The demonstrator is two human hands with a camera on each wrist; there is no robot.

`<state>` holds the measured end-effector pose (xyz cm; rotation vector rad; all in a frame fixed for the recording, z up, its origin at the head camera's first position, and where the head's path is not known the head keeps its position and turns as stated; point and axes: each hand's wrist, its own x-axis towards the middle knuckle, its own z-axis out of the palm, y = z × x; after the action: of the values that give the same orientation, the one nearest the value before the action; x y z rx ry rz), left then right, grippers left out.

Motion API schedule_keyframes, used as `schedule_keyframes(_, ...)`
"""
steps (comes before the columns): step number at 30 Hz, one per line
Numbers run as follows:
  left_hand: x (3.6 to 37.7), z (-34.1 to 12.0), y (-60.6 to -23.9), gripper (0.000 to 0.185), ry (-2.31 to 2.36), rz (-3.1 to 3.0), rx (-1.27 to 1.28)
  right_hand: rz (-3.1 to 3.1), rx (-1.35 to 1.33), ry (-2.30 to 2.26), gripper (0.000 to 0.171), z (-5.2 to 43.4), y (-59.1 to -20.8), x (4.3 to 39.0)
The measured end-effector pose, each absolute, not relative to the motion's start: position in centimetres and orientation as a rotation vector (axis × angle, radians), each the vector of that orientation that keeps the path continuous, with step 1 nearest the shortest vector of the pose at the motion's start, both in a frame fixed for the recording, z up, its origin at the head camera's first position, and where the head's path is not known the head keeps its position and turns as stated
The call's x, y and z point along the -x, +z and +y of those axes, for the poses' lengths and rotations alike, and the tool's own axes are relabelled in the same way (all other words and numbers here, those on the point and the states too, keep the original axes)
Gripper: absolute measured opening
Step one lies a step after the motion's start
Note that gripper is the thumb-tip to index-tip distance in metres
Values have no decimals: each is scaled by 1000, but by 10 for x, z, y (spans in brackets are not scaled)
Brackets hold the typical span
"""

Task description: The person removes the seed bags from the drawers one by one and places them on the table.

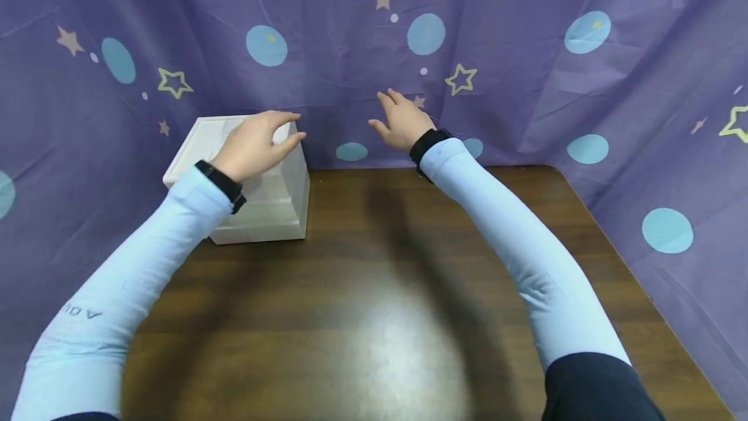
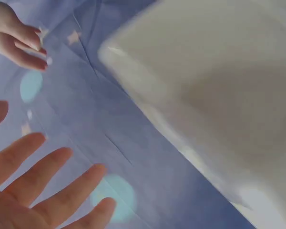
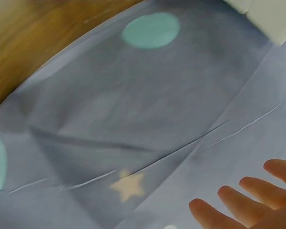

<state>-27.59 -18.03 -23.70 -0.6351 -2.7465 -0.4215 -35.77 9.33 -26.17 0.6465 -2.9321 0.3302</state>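
My left hand (image 1: 252, 145) is raised in front of a white box-like object (image 1: 257, 210) at the table's back left, overlapping it in the head view. Its fingers are extended, thumb apart, with nothing between them. In the left wrist view the spread fingers (image 2: 52, 186) show beside the white object (image 2: 190, 62). To the right, my right hand (image 1: 403, 123) reaches out over the far table edge, before the curtain, fingers straight and holding nothing. Its fingers (image 3: 243, 202) also appear at the lower right of the right wrist view.
A brown wooden table (image 1: 339, 278) extends below both arms, with arm shadows across it. Around its back and sides hangs a purple curtain (image 1: 350, 38) with stars and blue dots. Both wrists carry black bands, the right one (image 1: 429, 143) over a light blue sleeve.
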Motion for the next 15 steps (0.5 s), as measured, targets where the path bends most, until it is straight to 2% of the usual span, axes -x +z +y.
schedule_keyframes(7,250,-239,-258,39,-586,-2499,435,-2771,-848,400,61,65,-267,331)
schedule_keyframes(15,239,-273,-278,37,-667,-2362,261,-2656,-997,424,59,29,-271,309)
